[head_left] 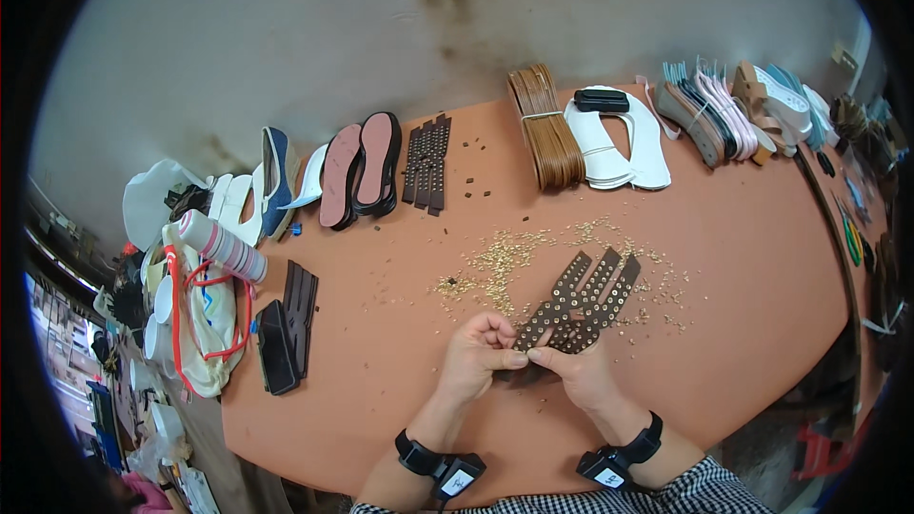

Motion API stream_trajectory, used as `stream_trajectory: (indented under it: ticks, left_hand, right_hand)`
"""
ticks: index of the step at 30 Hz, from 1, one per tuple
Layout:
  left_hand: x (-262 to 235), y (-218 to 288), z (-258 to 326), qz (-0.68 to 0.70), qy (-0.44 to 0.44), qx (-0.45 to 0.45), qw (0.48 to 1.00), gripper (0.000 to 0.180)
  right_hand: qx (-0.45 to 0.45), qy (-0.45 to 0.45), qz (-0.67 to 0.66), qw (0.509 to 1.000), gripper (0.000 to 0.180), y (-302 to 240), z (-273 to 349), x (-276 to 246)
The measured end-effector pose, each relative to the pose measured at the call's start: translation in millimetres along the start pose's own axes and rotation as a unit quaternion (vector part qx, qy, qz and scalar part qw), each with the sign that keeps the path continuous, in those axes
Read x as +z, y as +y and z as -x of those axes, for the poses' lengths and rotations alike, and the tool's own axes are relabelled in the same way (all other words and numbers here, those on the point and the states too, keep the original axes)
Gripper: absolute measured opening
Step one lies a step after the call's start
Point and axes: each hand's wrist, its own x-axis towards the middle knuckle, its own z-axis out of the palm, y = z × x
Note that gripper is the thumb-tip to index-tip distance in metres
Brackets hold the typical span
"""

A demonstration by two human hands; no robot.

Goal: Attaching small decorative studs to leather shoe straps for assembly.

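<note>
**Two small labels, neither legible**

A white label [458, 483] with dark strokes sits on the black box of the left wristband [417, 455]. A second white label [610, 478], also darkly marked, sits on the box of the right wristband [649, 438]. The marks (only a few strokes on each) are too small to read.

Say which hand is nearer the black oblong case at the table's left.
Left. The left hand is to the right of the black oblong case, apart from it; the right hand is farther right, beyond the left. Both hold the dark studded strap.
</note>
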Motion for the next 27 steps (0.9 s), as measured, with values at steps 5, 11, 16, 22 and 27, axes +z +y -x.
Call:
stream_trajectory:
  ticks: [5, 11, 16, 22, 27]
  left_hand:
    - [5, -3, 3, -0.039, 0.025, 0.054, 0.998, 0.028]
    - [3, -18, 4, -0.175, 0.056, 0.125, 0.975, 0.022]
    - [-5, 27, 7, -0.206, -0.005, -0.001, 0.979, 0.025]
    - [-91, 48, 5, -0.390, 0.197, 0.140, 0.888, 0.013]
    - [-67, 43, -2, -0.656, 0.155, 0.212, 0.707, 0.014]
  right_hand:
    - [0.058, -0.004, -0.104, 0.993, 0.017, 1, -4, -1]
    - [0.138, -0.016, -0.206, 0.969, 0.027, 6, -4, -1]
    - [0.120, 0.039, -0.154, 0.980, 0.035, 8, -5, -3]
    - [0.117, 0.033, -0.155, 0.980, 0.033, 6, -4, 0]
    - [0.118, 0.022, -0.163, 0.979, 0.028, 3, -5, -2]
